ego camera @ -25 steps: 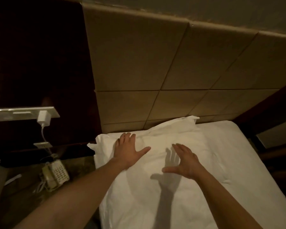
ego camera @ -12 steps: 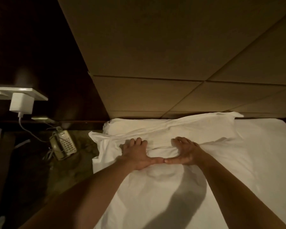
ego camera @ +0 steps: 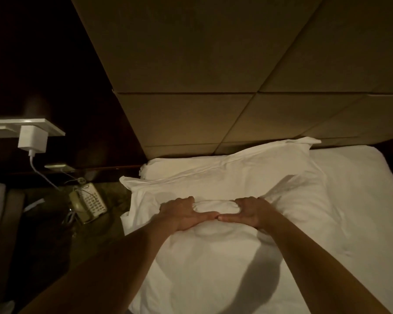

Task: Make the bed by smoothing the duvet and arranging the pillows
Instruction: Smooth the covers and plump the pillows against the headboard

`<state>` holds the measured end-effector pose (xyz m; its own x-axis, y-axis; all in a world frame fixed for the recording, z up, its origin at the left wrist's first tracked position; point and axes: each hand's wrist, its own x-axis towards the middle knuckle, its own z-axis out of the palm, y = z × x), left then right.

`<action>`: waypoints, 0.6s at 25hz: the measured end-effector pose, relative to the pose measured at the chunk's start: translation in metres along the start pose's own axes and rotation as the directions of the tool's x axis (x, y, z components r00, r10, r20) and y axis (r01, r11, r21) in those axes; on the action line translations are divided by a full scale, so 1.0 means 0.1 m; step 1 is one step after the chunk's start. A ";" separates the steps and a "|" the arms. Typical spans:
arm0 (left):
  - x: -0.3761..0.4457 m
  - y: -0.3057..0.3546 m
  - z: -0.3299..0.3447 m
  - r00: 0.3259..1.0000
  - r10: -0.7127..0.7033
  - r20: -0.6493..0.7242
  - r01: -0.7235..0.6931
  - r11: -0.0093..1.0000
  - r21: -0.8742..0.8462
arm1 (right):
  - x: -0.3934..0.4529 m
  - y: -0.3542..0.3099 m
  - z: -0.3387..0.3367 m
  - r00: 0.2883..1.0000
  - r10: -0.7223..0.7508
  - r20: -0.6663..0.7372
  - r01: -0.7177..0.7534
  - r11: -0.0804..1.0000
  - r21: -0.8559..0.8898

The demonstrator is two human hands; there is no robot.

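Observation:
A white pillow [ego camera: 225, 264] lies on the bed below the padded headboard [ego camera: 213, 87]. Behind it a second white pillow [ego camera: 213, 165] rests against the headboard. My left hand [ego camera: 182, 215] and my right hand [ego camera: 251, 211] press side by side on the near pillow, thumbs touching. The fingers of both hands curl down into the fabric and pinch up a ridge of pillow between them. White bedding [ego camera: 361, 200] covers the mattress to the right.
A beige desk telephone [ego camera: 89, 202] sits on the dark bedside table at the left. A white charger [ego camera: 33, 139] with its cable hangs from a white wall shelf [ego camera: 43, 126] above it. The bed's left edge runs just past the pillow.
My hands came together from apart to thumbs touching, then the fingers curled and dug into the pillow, bunching fabric. The view moved closer and lower toward the pillow.

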<state>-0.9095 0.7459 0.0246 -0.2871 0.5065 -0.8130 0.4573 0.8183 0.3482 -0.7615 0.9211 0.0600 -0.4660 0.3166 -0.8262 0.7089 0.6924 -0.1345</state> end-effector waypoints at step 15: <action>-3.14 0.27 1.92 0.833 0.380 -0.401 -0.310 0.922 0.231 | -3.33 0.37 1.98 0.835 0.028 -0.549 -0.034 0.999 0.000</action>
<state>-0.6454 0.5565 0.1993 -0.4030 0.8423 -0.3579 0.7050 0.5351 0.4654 -0.4755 0.7132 0.2217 -0.6599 0.6402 -0.3933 0.7244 0.6810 -0.1069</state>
